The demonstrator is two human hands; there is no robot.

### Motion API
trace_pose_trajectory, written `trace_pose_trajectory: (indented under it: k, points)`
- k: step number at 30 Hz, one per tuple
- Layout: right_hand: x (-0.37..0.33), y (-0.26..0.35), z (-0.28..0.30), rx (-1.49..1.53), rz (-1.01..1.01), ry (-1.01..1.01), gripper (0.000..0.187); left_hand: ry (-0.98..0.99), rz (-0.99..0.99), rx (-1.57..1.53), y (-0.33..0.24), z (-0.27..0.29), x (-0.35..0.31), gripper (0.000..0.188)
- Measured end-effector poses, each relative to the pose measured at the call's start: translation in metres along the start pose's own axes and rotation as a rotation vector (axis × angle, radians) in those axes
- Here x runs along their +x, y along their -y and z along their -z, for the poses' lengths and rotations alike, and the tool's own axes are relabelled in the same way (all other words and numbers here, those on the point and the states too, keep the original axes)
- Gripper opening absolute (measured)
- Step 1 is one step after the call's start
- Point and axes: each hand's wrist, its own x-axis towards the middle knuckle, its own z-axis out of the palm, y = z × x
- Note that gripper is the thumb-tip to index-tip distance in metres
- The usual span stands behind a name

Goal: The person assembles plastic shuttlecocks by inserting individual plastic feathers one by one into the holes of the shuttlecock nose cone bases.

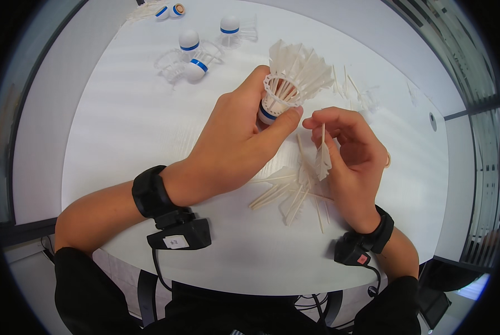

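Observation:
My left hand point(240, 142) grips a white shuttlecock point(290, 78) by its cork base with a blue band, feathers fanned up and to the right. My right hand point(347, 151) pinches a single white feather point(322, 156) between thumb and fingers, quill end up, just right of the shuttlecock's base. Under both hands a loose pile of white feathers point(286, 192) lies on the round white table point(138, 128). Both wrists wear black bands with small devices.
Several shuttlecock bases with blue bands and bare frames point(194, 58) lie at the far left of the table, two more point(169, 10) at the back edge. More loose feathers point(353, 89) are scattered at the far right. A small ring point(388, 160) lies by my right hand.

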Motion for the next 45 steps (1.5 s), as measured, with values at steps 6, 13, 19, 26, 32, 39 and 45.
trace_pose_trajectory:
  k: [6, 13, 19, 26, 32, 39, 45]
  points:
    - [0.0003, 0.0021, 0.0010, 0.099, -0.145, 0.019, 0.016, 0.005, 0.003, 0.028, -0.0027, 0.0007, -0.0012, 0.028]
    - [0.0006, 0.0002, 0.0010, 0.087, -0.157, 0.072, 0.015, 0.003, -0.012, 0.010, -0.0027, -0.0001, -0.0006, 0.026]
    - [-0.0001, 0.0035, -0.0006, 0.050, -0.198, 0.105, 0.014, 0.014, -0.005, 0.012, -0.0017, 0.0003, -0.0006, 0.028]
    - [-0.0006, 0.0023, -0.0015, 0.031, -0.190, 0.123, 0.013, 0.009, -0.004, -0.003, -0.0008, -0.0006, -0.0011, 0.029]
    - [-0.0002, 0.0026, -0.0008, 0.017, -0.202, 0.140, 0.012, 0.013, -0.006, 0.007, -0.0009, -0.0005, -0.0004, 0.028]
    - [0.0001, 0.0024, -0.0007, 0.020, -0.193, 0.148, 0.012, 0.021, 0.001, 0.018, -0.0021, -0.0005, -0.0007, 0.028]
    - [0.0004, 0.0022, -0.0018, 0.023, -0.175, 0.145, 0.012, 0.019, 0.000, 0.009, -0.0018, -0.0001, -0.0010, 0.029]
